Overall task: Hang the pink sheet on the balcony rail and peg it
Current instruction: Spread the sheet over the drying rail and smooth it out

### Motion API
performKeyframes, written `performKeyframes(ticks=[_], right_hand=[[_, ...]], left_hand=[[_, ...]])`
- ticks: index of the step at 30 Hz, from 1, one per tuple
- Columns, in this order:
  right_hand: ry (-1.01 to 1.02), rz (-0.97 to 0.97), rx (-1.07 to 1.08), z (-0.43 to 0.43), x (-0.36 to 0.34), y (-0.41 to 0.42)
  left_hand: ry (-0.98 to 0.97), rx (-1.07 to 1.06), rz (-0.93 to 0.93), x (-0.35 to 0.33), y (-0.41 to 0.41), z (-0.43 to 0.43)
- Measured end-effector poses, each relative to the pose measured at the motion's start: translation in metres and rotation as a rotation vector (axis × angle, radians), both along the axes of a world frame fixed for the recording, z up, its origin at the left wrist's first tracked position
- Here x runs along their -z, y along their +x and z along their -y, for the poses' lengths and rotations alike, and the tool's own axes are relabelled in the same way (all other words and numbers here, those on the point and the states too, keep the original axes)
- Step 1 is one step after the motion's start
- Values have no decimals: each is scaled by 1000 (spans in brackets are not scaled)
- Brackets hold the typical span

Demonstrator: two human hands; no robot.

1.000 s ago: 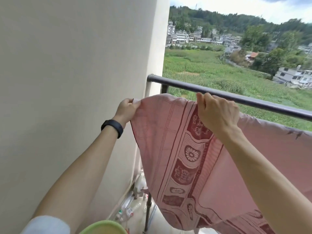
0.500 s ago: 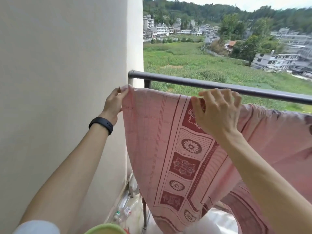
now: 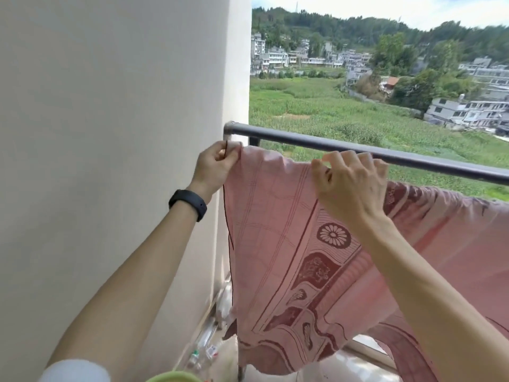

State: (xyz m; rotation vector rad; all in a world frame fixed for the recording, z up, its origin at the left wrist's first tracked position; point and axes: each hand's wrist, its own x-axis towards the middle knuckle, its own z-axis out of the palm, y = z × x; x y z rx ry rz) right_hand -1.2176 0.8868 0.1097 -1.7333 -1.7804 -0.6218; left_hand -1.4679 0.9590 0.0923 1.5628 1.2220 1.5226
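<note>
The pink sheet [image 3: 275, 232], patterned with dark red flowers and bands, hangs in front of me just below the dark metal balcony rail [image 3: 303, 140]. My left hand [image 3: 213, 166] pinches its top left corner close to the rail's end at the wall. My right hand [image 3: 351, 186] grips the sheet's top edge further right, fingers curled right under the rail. To the right the sheet runs on, sagging below the rail. No pegs are visible.
A pale wall [image 3: 110, 133] stands close on the left, meeting the rail's end. Plastic bottles [image 3: 203, 351] lie on the floor by the wall's foot. A green rim [image 3: 173, 377] shows at the bottom edge. Beyond the rail lie fields and houses.
Both hands have lifted the sheet's top edge nearer the rail. The left hand moved the corner towards the rail's end by the wall.
</note>
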Motion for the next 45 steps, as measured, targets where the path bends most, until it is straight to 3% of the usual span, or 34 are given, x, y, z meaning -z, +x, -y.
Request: performKeyframes(ticks=[4,7,9,12,17,20,25,29,32,35,39,43,45], right_hand=[[-155,117,-163,-20,-4,-65],[-232,171,-220,-40,-8,-86],[-210,200,-236,-48,-7,-87],[-35,262,-245,-47,4,-80],[112,307,-249,-44,14,-70],[145,281,-233,-45,18,-75],[163,186,-226,-47,34,-85],[108,252,-257,-37,44,-99],[27,353,-273,-36,46,-104],[123,346,-320,-44,44,-100],[190,314,-304,-47,42,-101],[203,288,-284,-46,43,-104],[198,282,-287,-43,44,-104]], left_hand=[[-136,64,33,15,6,0],[-188,124,212,33,-1,12],[-215,38,340,55,-1,22],[-251,-72,389,101,11,40],[-250,-121,260,160,41,83],[-364,-6,253,178,35,92],[-431,106,-20,183,21,88],[-399,48,157,180,19,88],[-376,29,128,186,10,91],[-415,103,140,195,-2,95],[-722,410,-123,232,2,110],[-740,253,-539,279,-23,122],[-714,52,-533,272,-62,120]])
